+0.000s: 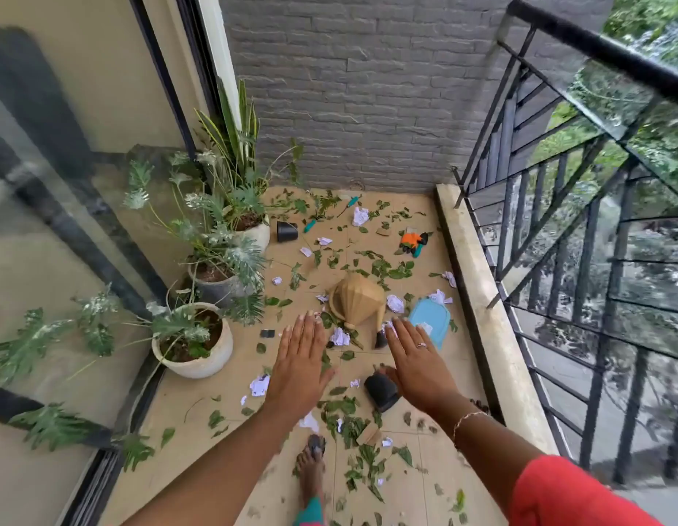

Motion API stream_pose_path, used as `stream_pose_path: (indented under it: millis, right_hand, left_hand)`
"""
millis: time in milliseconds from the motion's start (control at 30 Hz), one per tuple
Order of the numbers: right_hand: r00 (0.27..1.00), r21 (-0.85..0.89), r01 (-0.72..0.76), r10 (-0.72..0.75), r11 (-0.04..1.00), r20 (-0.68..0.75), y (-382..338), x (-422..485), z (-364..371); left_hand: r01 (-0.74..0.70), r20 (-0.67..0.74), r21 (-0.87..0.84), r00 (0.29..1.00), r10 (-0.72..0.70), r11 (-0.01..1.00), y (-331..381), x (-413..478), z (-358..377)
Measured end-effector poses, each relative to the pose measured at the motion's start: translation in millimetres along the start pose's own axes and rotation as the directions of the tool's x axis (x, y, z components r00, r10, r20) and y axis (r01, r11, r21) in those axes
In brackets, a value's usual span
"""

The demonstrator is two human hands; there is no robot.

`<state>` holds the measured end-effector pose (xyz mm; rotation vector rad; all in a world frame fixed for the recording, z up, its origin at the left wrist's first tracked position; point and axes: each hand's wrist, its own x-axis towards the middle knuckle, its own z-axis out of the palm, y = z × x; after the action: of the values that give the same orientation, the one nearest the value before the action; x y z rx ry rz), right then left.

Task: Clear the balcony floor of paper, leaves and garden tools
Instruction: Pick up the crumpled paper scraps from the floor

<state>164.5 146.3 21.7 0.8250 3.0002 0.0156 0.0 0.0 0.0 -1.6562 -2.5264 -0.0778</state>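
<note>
Hands (352,364) outstretched flat, palms down

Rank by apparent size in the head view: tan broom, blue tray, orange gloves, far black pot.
1. tan broom
2. blue tray
3. orange gloves and far black pot: nearly alike, both farther from the camera, so not ranked.

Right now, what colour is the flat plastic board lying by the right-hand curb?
The board is light blue, seen best in the head view.
</note>
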Motion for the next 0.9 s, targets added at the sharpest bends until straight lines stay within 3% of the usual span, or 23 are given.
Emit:
stream_pose_path:
  millis: [67,167,267,433,567,700,833,900]
  right_hand:
    - [0.992,0.125,-0.006,-0.01,0.992,0.122,-2.0,37.6,-3.0]
    - [0.991,0.114,0.008,-0.023,0.993,0.132,-4.3,98.0,-13.1]
    - [0.973,0.096,-0.023,0.0,0.995,0.231,-3.5,147.8,-19.6]
    - [0.971,0.06,-0.082,0.066,0.995,0.232,6.1,220.6,-29.9]
    - [0.963,0.081,-0.116,0.092,0.99,0.251,18.5,270.8,-26.6]
    - [0.958,0.105,-0.118,0.086,0.987,0.272,35.1,327.9,-14.4]
    - [0.959,0.122,-0.092,0.056,0.988,0.277,62.4,400.5,-7.8]
    - [0.95,0.142,-0.096,0.049,0.985,0.309,84.7,441.1,-7.1]
  left_hand:
    - [0.047,0.059,-0.044,0.997,-0.044,0.998,-21.3,28.3,-0.6]
    - [0.057,0.136,-0.017,0.989,-0.055,0.998,-51.9,70.3,-0.8]
    - [0.033,0.169,0.0,0.985,-0.032,0.999,-84.6,114.6,2.5]
    - [0.065,0.161,0.032,0.984,-0.07,0.997,-115.7,172.7,6.1]
    - [0.099,0.209,-0.022,0.974,-0.092,0.995,-131.8,215.1,12.8]
    - [0.148,0.163,-0.072,0.977,-0.135,0.986,-152.6,268.2,28.3]
    - [0.102,0.158,0.022,0.982,-0.104,0.995,-179.2,341.2,44.5]
    - [0.084,0.163,-0.02,0.983,-0.08,0.996,-193.4,385.5,53.5]
